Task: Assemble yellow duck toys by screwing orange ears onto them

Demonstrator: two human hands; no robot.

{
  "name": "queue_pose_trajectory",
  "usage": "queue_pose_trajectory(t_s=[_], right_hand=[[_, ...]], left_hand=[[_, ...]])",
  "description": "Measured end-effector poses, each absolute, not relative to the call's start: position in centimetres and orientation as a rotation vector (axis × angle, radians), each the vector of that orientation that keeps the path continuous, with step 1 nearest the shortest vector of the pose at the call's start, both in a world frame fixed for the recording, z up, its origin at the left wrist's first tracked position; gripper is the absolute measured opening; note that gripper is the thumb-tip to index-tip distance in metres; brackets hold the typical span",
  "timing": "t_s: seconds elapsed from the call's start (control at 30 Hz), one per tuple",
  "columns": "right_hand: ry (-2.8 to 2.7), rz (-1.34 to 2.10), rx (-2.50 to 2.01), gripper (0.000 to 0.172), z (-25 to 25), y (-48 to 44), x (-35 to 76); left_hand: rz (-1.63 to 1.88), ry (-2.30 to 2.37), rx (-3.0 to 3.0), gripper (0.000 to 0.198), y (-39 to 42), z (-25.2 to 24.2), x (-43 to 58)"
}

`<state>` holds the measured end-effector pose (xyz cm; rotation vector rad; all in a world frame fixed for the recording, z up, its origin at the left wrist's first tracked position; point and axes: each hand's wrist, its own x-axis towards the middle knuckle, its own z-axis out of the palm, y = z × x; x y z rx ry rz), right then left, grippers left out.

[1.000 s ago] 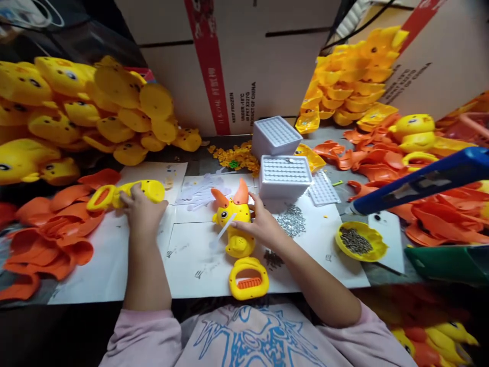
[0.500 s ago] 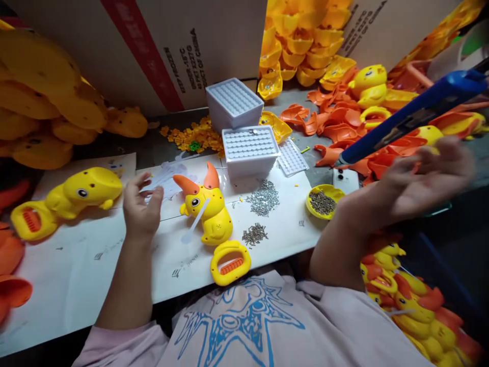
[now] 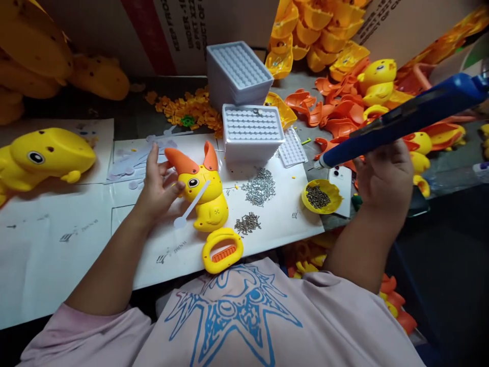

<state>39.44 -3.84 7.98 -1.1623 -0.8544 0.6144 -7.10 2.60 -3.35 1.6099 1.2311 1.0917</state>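
Observation:
A yellow duck-like toy (image 3: 213,211) with orange horn-like parts and an oval handle (image 3: 208,257) lies on the white sheet. A pale round-ended strip (image 3: 193,204) rests across it. My left hand (image 3: 158,181) is open at the toy's left side, thumb by its cheek; contact is unclear. My right hand (image 3: 385,176) is raised on the right, fingers loosely curled and apart, just under a blue electric screwdriver (image 3: 401,117). The driver slants with its tip down left and partly covers the fingers; no firm grip shows. Silver screws (image 3: 260,187) and darker screws (image 3: 248,224) lie in piles.
White ridged trays (image 3: 252,140) stand behind the screws. A yellow bowl (image 3: 334,204) of screws sits by a white phone (image 3: 346,178). Another yellow toy (image 3: 53,155) lies left. Orange parts (image 3: 336,112) and yellow shells (image 3: 317,30) are heaped at the back right.
My left hand has moved right to the toy's head. My right hand has moved left under the screwdriver, its fingers curling more. The view has shifted slightly.

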Motion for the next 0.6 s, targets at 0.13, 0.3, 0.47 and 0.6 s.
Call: queue_pose_trajectory(t_s=[0.13,0.3,0.47,0.6], right_hand=[[-0.873,0.564,-1.053,0.036,8.7,-2.6,36.8],[-0.885,0.592,-0.985,0.026,9.1,-3.4,31.5],[-0.903,0.866,-1.033,0.035,9.3,-6.0,27.3],[-0.962,0.932,-1.031,0.033,8.7,-8.0,25.9]], left_hand=[[1.198,1.081,1.353,0.121,2.5,-3.0,-6.3],[1.317,0.837,1.205,0.098,2.3,-1.9,-6.1],[1.171,0.863,1.185,0.099,1.1,0.6,-5.4],[0.988,1.049,1.103,0.110,0.0,2.1,-4.1]])
